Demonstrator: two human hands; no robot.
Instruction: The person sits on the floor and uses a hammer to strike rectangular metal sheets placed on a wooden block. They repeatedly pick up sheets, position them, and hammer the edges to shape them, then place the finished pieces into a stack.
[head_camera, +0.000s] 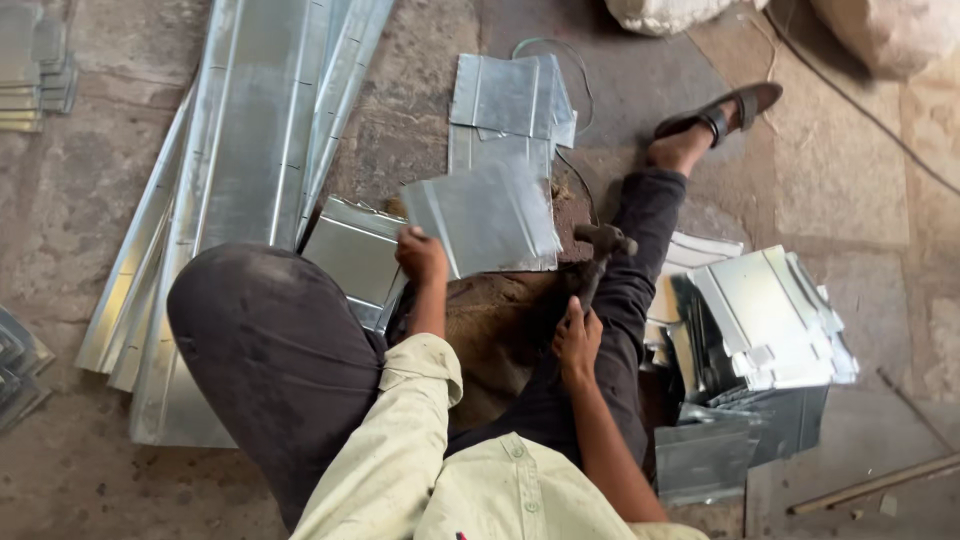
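Left hand pinched the sheet-metal piece by its left edge, steadying it on the floor. Right hand wrapped the hammer, head beside the sheet's right edge.

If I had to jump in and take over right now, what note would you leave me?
Left hand: grips the near-left corner of a small metal sheet, held over the brown pad between the legs.
Right hand: wrapped round the handle of a hammer, its head beside the sheet's right edge.
Around: long metal strips to the left, flat sheets ahead, a pile of folded pieces to the right.
Done: folded pieces already piled.
Left: the held sheet looks mostly flat.
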